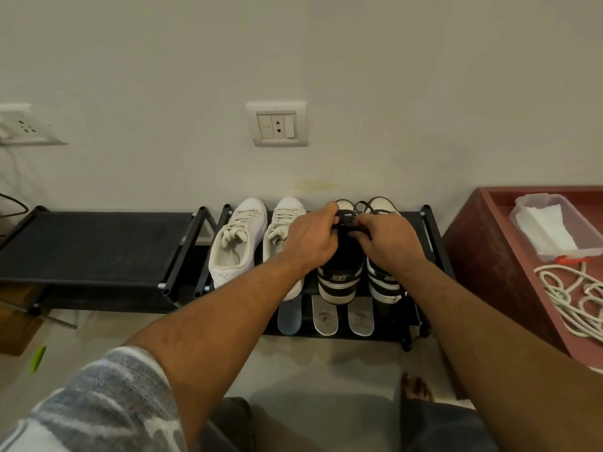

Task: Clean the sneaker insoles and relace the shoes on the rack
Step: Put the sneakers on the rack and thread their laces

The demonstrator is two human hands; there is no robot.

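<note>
- Black lace sits over the black/white sneaker, on top shelf of rack twd its right end, heel at front edge.
- Left hand & right hand both pinch the lace, fingers curled, close together.
- Risk: uneven pull = lopsided, loose knot.
- Risk: hard tug could drag shoe off front edge onto insoles on lower shelf.

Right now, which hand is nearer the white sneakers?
Left. The left hand is just beside the white sneakers; the right hand is farther right, over the black-and-white pair. Both pinch the black lace.
</note>
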